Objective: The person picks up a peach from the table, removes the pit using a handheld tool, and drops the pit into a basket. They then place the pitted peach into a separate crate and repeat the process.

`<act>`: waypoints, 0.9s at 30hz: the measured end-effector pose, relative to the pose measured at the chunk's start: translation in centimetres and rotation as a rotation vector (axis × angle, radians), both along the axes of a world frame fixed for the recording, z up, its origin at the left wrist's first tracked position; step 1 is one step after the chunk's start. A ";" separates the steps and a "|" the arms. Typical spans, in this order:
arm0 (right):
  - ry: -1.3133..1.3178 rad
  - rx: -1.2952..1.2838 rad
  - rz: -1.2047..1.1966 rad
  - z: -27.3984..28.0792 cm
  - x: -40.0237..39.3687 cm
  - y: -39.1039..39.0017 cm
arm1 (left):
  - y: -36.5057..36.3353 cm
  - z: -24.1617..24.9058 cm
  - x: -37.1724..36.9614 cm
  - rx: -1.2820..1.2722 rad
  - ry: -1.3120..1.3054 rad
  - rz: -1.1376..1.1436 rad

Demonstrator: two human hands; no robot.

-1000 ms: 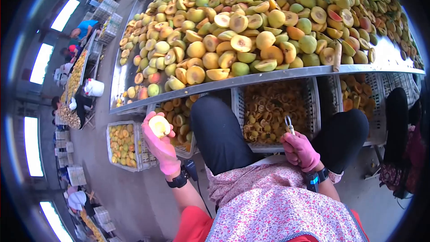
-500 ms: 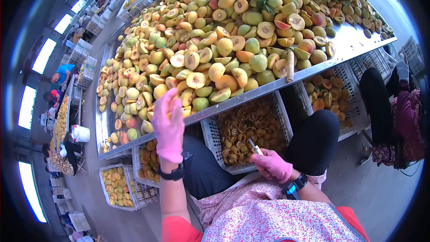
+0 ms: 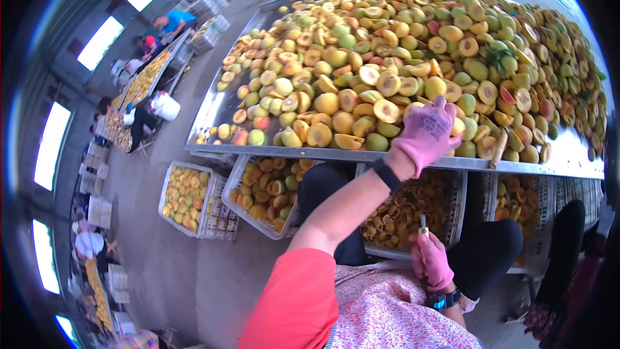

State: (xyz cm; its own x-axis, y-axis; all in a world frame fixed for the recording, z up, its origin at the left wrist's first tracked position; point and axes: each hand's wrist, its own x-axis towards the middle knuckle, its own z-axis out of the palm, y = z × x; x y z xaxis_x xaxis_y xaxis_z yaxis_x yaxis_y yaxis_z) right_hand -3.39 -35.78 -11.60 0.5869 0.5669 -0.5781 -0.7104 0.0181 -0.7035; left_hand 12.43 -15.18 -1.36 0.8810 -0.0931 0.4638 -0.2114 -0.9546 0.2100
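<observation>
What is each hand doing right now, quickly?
Left hand: over the fruit pile; whether it grips a piece cannot be told.
Right hand: closed, holding a small hand tool.

Left hand [image 3: 426,130] has moved from in front of the metal table [image 3: 278,151] onto its fruit pile [image 3: 387,82], palm down; fruit half no longer visible in palm.

I saw windows [image 3: 52,146] blown out white at left, hard glare on the counter [image 3: 568,154] at right, dim shade beneath it, the left hand [image 3: 428,130] fairly sharp, and fisheye distortion bending everything toward black, blue-fringed edges.
</observation>
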 end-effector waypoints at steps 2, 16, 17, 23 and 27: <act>-0.079 0.051 -0.105 -0.4 -0.2 -0.1 | -1.2 -0.1 -3.2 -0.621 -0.263 0.002; -0.988 -0.407 0.131 5.9 -1.1 2.8 | -1.2 -7.1 -17.1 -2.073 0.408 0.117; -0.981 -0.420 0.122 5.7 -1.2 3.0 | -1.5 -7.0 -17.2 -2.049 0.406 0.113; -0.918 -0.484 0.136 4.7 -1.3 2.9 | -3.7 -7.2 -17.4 -1.967 0.324 0.091; -0.910 -0.505 0.118 4.8 -1.1 2.6 | -4.9 -7.0 -17.4 -1.867 0.268 0.145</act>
State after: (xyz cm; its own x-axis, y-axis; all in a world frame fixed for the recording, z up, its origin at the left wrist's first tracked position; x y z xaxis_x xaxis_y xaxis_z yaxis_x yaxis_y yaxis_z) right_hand -4.50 -33.19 -6.80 0.8760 0.4643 -0.1310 0.1131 -0.4616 -0.8798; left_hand -4.94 -20.08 -8.39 0.8910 0.3700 -0.2631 0.0481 0.4993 0.8651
